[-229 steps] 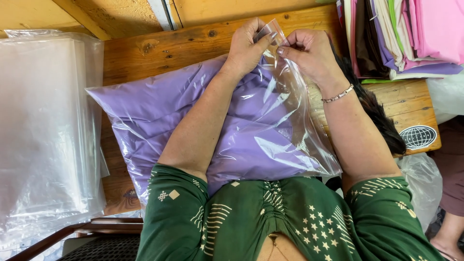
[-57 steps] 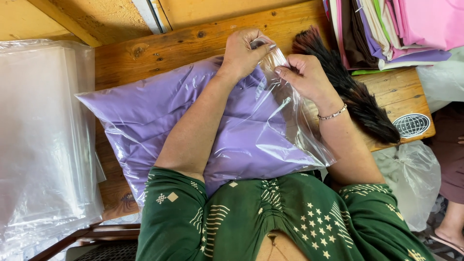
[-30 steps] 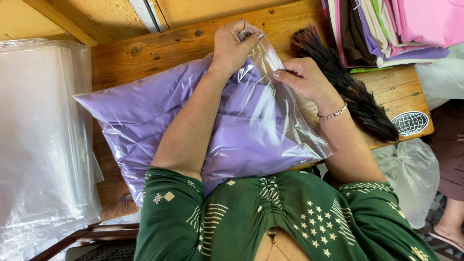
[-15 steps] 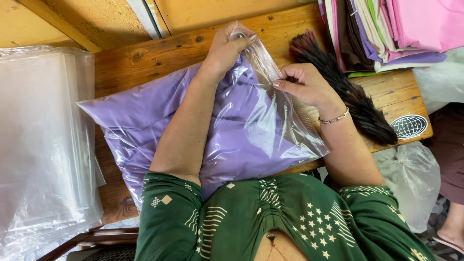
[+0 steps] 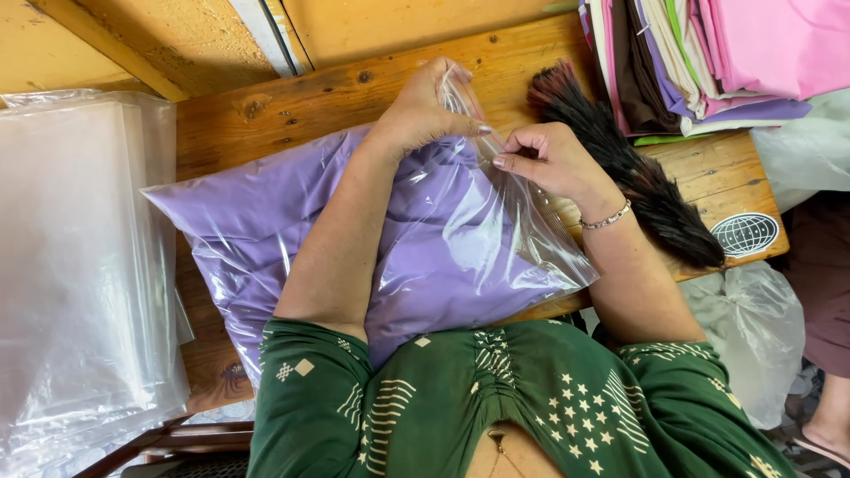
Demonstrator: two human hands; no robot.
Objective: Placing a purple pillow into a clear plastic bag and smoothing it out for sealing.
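The clear bag (image 5: pixel 496 239) holding purple cloth (image 5: pixel 292 221) lies across the bench (image 5: pixel 292 97), its open end toward the right edge. Left hand (image 5: pixel 425 111) and right hand (image 5: pixel 544 159) both pinch the bag's mouth. Step in hand: sealing. Next: press along the remaining seam.

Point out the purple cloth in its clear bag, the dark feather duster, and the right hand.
purple cloth (image 5: pixel 266 208), head view, on its left half.
feather duster (image 5: pixel 651 190), head view, mid feathers.
right hand (image 5: pixel 544 161), head view, back of the hand.
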